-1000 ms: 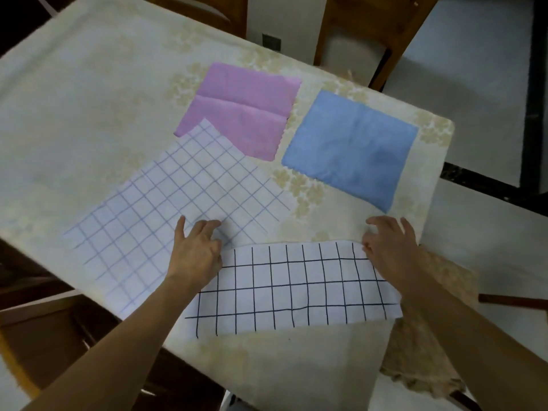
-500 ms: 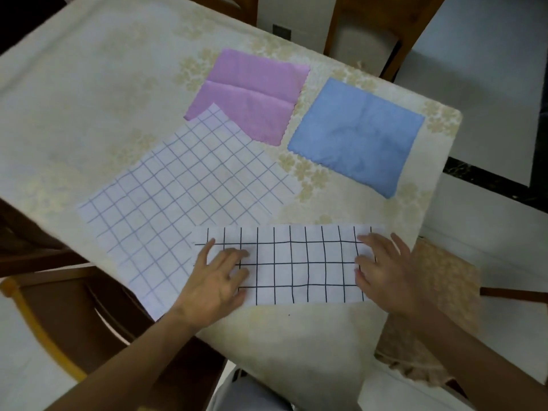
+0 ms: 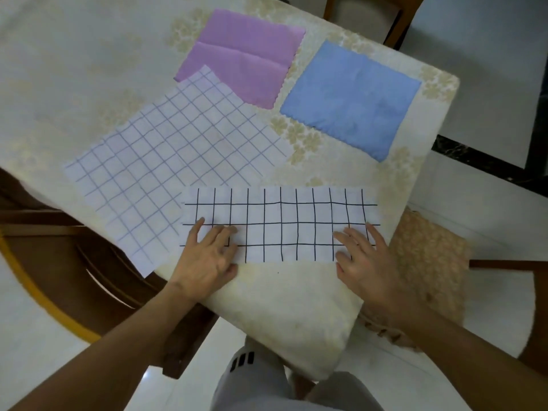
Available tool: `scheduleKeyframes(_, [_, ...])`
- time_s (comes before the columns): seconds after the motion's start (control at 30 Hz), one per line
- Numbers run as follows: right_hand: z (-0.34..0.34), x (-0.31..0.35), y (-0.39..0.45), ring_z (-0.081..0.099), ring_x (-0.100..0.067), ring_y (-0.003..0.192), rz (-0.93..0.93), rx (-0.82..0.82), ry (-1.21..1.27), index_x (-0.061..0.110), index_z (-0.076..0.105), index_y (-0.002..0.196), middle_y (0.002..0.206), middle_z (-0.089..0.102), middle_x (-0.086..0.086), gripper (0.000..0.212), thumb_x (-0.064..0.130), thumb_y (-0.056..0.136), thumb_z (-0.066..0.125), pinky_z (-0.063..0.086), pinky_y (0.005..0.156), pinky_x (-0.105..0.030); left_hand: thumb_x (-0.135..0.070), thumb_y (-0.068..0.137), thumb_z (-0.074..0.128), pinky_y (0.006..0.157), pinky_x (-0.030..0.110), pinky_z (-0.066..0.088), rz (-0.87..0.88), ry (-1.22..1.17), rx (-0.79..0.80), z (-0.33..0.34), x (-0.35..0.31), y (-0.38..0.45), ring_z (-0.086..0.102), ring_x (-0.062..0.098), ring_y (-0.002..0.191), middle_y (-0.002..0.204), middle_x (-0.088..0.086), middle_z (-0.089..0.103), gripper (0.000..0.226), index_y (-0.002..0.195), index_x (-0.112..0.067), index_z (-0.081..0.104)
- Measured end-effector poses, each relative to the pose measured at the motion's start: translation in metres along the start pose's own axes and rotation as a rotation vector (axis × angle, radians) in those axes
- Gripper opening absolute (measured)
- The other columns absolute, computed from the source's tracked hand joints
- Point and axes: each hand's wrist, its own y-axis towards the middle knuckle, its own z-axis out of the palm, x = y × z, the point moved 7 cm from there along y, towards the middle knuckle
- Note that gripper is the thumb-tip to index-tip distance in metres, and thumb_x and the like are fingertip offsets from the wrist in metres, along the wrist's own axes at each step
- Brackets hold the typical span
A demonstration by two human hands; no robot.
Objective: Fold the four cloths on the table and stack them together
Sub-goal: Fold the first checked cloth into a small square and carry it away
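White cloth w/ black grid (image 3: 281,223), folded to a long strip, lies at table (image 3: 74,69) near edge, long axis running left-right. Left hand (image 3: 207,256) & right hand (image 3: 363,258) press flat on its ends, fingers relaxed, gripping nothing.

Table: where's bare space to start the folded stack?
Largest bare patch: far left of the table, beyond the purple-grid cloth and left of the pink cloth. A smaller strip lies at the near edge between the left hand and right hand. The right half is crowded by the blue cloth and black-grid cloth.
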Motion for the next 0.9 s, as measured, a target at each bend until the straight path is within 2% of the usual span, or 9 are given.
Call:
scheduleKeyframes(0.07, [0.003,0.002,-0.001,0.064,-0.033,0.116,0.0,-0.022,-0.016,0.009,0.068,0.069,0.123,0.069,-0.015,0.017,0.008,0.086,0.066,0.037,0.109,-0.061,-0.039,0.079,0.071,0.112,0.066,0.026,0.003,0.022,-0.017,0.005,0.001,-0.003,0.055,0.032,0.122,0.134,0.012,0.059,0.037,0.104,-0.012,0.072])
scheduleKeyframes(0.2, [0.007,0.005,-0.003,0.064,-0.034,0.114,-0.05,-0.038,-0.026,0.007,0.068,0.068,0.123,0.069,-0.014,0.017,0.004,0.084,0.068,0.036,0.111,-0.06,-0.039,0.085,0.049,0.111,0.066,0.026,0.041,0.027,-0.056,0.011,0.0,-0.006,0.058,0.033,0.118,0.132,0.012,0.06,0.041,0.103,-0.009,0.071])
scheduleKeyframes(0.37, [0.009,0.008,-0.004,0.065,-0.033,0.109,-0.099,-0.075,-0.021,0.007,0.067,0.066,0.119,0.071,-0.014,0.017,0.001,0.082,0.07,0.037,0.11,-0.058,-0.036,0.086,0.06,0.109,0.067,0.03,0.11,0.029,-0.141,0.009,-0.01,0.0,0.059,0.033,0.114,0.127,0.013,0.063,0.032,0.095,-0.009,0.073])
scheduleKeyframes(0.53, [0.01,0.007,-0.005,0.064,-0.032,0.107,-0.113,-0.101,-0.018,0.007,0.068,0.065,0.114,0.072,-0.013,0.015,0.001,0.079,0.072,0.037,0.11,-0.058,-0.03,0.09,0.045,0.107,0.068,0.032,0.17,0.046,-0.197,0.008,-0.013,0.002,0.06,0.033,0.111,0.125,0.013,0.064,0.037,0.09,-0.006,0.073])
scheduleKeyframes(0.67, [0.012,0.006,-0.007,0.066,-0.03,0.104,-0.118,-0.101,-0.014,0.007,0.069,0.065,0.112,0.073,-0.012,0.016,0.001,0.079,0.071,0.037,0.11,-0.057,-0.023,0.084,0.067,0.109,0.066,0.027,0.119,0.074,-0.2,0.01,-0.003,-0.001,0.06,0.034,0.111,0.125,0.013,0.064,0.02,0.092,-0.005,0.074])
scheduleKeyframes(0.8, [0.01,0.005,-0.009,0.067,-0.029,0.1,-0.128,-0.11,-0.015,0.008,0.068,0.063,0.109,0.073,-0.011,0.021,-0.002,0.081,0.068,0.038,0.11,-0.057,-0.022,0.09,0.044,0.109,0.065,0.029,0.114,0.084,-0.214,0.011,0.002,-0.009,0.061,0.033,0.108,0.124,0.012,0.064,0.035,0.089,-0.004,0.074])
scheduleKeyframes(0.9, [0.012,0.006,-0.01,0.066,-0.03,0.099,-0.125,-0.095,-0.007,0.008,0.068,0.063,0.108,0.073,-0.011,0.021,-0.004,0.081,0.068,0.038,0.11,-0.057,-0.022,0.088,0.041,0.109,0.065,0.03,0.116,0.065,-0.186,0.013,0.0,-0.013,0.062,0.032,0.105,0.118,0.01,0.065,0.037,0.089,-0.005,0.074])
